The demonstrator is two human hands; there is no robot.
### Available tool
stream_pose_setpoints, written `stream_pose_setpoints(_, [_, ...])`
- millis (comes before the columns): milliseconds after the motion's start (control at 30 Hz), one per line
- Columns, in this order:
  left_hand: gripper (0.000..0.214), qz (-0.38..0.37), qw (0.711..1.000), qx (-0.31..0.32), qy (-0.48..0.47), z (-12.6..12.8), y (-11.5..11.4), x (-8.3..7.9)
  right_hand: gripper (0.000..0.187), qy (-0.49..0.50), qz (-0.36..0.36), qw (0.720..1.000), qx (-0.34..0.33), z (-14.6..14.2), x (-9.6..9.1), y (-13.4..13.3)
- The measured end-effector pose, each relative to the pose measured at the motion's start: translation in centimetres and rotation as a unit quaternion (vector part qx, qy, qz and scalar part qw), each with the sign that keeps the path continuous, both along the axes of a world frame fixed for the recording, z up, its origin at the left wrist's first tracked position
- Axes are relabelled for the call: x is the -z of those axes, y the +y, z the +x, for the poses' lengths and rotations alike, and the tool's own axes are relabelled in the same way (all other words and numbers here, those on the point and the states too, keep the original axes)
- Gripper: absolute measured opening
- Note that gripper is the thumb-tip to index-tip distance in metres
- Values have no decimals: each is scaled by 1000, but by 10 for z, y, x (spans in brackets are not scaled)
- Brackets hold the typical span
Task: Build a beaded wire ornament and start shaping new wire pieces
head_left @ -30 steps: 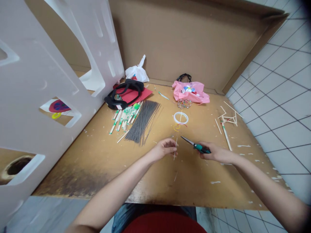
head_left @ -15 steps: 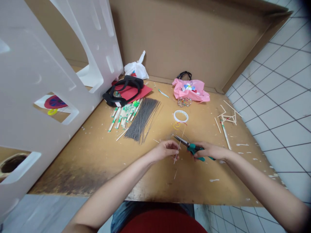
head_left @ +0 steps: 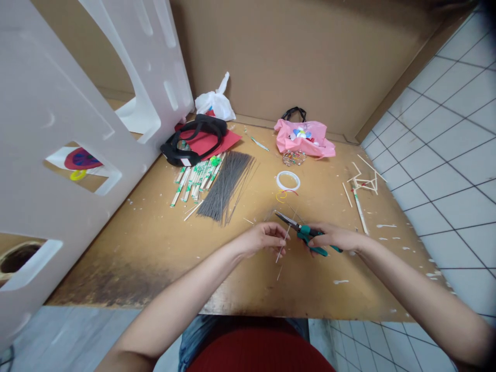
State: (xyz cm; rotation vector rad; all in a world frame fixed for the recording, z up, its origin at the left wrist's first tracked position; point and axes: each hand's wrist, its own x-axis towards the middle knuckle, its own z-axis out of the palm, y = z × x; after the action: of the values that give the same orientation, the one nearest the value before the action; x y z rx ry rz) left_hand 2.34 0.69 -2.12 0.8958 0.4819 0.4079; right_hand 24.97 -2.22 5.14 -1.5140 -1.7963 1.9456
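My left hand (head_left: 267, 238) pinches a thin, pale wire (head_left: 282, 247) between thumb and fingertips; it slants up and away from me. My right hand (head_left: 329, 238) is wrapped round the teal handles of a pair of long-nose pliers (head_left: 304, 232). The dark jaws point up and left and cross the wire just above my left fingers. Whether they bite on it I cannot tell. Beyond the hands lie a white ring of tape (head_left: 288, 173) and a curled yellow wire (head_left: 281, 195). A pile of grey wires (head_left: 227, 186) lies farther left.
Wrapped chopsticks (head_left: 194, 181) and a black head strap (head_left: 170, 147) on red paper (head_left: 232, 138) lie at the left. A pink bag (head_left: 323, 135) and white bag (head_left: 217, 106) stand at the back. Stick frame (head_left: 364, 186) is right; white plastic panel (head_left: 23, 103) borders the left.
The view has shifted a little. The pliers and the wire keep nearly the same place, both hands still holding them.
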Motion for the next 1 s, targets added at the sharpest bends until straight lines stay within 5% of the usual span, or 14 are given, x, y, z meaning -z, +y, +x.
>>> stream_pose_setpoints(1000, [31,-35,999,15,-2,-3,2,-1,24,-70,27,997,13,-3,6,-2])
